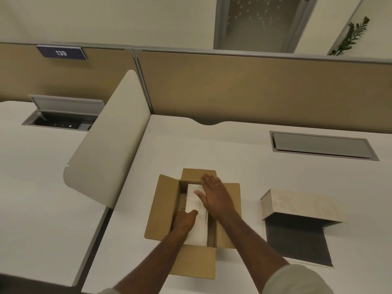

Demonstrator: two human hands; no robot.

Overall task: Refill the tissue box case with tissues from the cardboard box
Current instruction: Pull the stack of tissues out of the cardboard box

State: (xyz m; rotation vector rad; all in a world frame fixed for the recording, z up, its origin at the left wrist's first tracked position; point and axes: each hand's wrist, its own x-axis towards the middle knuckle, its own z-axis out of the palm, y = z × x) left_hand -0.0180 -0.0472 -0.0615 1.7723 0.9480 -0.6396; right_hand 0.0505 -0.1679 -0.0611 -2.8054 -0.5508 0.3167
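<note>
Head camera view, looking down at a white desk [244, 149]. An open cardboard box [163, 200] sits near the front middle of the desk, all four flaps folded outward. Inside it lies a white pack of tissues [196, 228], running lengthwise from the near end of the box toward the far end.

Both bare forearms reach in from the bottom edge, sleeves pushed up near the elbows. The left hand [183, 222] is curled at the near left side of the pack, thumb lying across its top; the fingers are tucked down beside the pack and out of sight, so whether they have closed on it cannot be told. The right hand [216, 195] lies flat, palm down, fingers spread wide over the far right part of the pack, fingertips reaching the far flap, gripping nothing.

The tissue box case [297, 205], pale and speckled, lies to the right of the cardboard box, well apart from it, its dark opening facing the viewer. Its interior is too dark to make out.

A curved cream divider [110, 145] stands at left.
</note>
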